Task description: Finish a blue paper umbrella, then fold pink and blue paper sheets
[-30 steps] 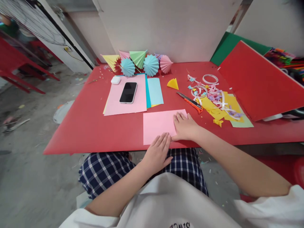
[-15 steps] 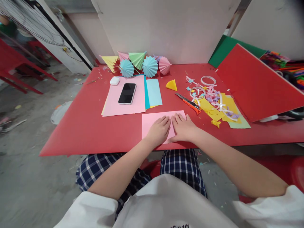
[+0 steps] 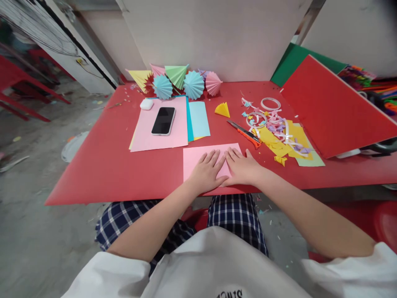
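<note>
A pink sheet of paper (image 3: pixel 192 159) lies flat near the front edge of the red table (image 3: pixel 124 174). My left hand (image 3: pixel 208 170) rests palm down on its middle, fingers stretched out and thumb pointing right. On the sheet's right part lies my right hand (image 3: pixel 242 167), also flat with fingers spread. The two hands almost meet at the thumbs and fingertips, and they hide much of the paper. Beyond my right hand are orange-handled scissors (image 3: pixel 248 134) and a yellow pleated paper piece (image 3: pixel 222 109).
Left of centre, a phone (image 3: pixel 163 121) and a white case (image 3: pixel 147 104) sit on stacked coloured paper (image 3: pixel 139 138). Folded paper fans (image 3: pixel 194 85) stand along the wall. To the right are tape rolls (image 3: pixel 271 104), paper scraps (image 3: pixel 276 142) and a red board (image 3: pixel 335 107).
My left hand's fingers and thumb have spread wider, the thumb reaching toward my right hand. My right hand has stayed nearly in place. The view has shifted slightly.
</note>
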`<action>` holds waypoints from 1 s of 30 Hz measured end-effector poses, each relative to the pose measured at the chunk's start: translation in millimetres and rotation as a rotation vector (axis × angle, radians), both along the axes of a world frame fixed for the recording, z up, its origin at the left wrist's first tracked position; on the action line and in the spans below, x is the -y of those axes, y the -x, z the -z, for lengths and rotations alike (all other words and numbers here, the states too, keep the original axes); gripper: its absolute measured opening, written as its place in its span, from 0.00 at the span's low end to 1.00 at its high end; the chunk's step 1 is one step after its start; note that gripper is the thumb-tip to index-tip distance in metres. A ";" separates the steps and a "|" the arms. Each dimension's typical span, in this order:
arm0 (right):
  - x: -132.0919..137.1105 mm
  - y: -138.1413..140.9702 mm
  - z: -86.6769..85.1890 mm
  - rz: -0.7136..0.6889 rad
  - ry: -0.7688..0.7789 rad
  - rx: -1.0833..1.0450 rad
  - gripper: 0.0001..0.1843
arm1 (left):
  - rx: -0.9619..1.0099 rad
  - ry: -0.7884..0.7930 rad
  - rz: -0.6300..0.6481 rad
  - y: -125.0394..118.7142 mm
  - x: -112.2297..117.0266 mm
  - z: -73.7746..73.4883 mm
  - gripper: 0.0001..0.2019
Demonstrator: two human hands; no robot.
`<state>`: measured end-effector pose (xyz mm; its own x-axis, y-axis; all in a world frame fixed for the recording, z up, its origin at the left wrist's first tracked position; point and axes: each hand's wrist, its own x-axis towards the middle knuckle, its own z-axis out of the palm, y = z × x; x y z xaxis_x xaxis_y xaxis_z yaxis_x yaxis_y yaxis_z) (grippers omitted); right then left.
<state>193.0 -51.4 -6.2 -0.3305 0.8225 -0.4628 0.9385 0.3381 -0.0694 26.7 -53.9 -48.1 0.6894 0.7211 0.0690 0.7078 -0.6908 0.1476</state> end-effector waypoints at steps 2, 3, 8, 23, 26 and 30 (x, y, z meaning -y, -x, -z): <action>0.8 -6.1 -0.2 0.000 0.005 0.008 0.62 | 0.005 0.002 0.008 0.1 0.6 -0.5 0.35; 1.4 -9.6 -0.4 0.005 0.003 0.007 0.61 | 0.011 0.003 0.013 0.3 0.9 -0.8 0.35; 5.1 -30.5 -1.8 0.040 0.009 0.015 0.57 | 0.046 0.011 0.033 0.9 1.4 -1.9 0.32; 22.0 -72.7 -6.0 0.084 -0.039 0.042 0.45 | 0.056 0.014 0.036 2.1 1.3 -1.4 0.33; 25.2 -79.1 -10.7 0.090 -0.048 0.023 0.43 | 0.051 0.008 0.036 2.4 1.4 -2.5 0.33; 25.4 -64.4 -20.0 0.165 -0.155 -0.161 0.35 | 0.052 -0.004 0.040 2.7 1.7 -2.6 0.33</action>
<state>257.4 -76.8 13.8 -0.2454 0.9282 -0.2798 0.9629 0.1999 -0.1814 24.0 -55.6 -45.4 0.7133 0.6924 0.1085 0.6707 -0.7193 0.1810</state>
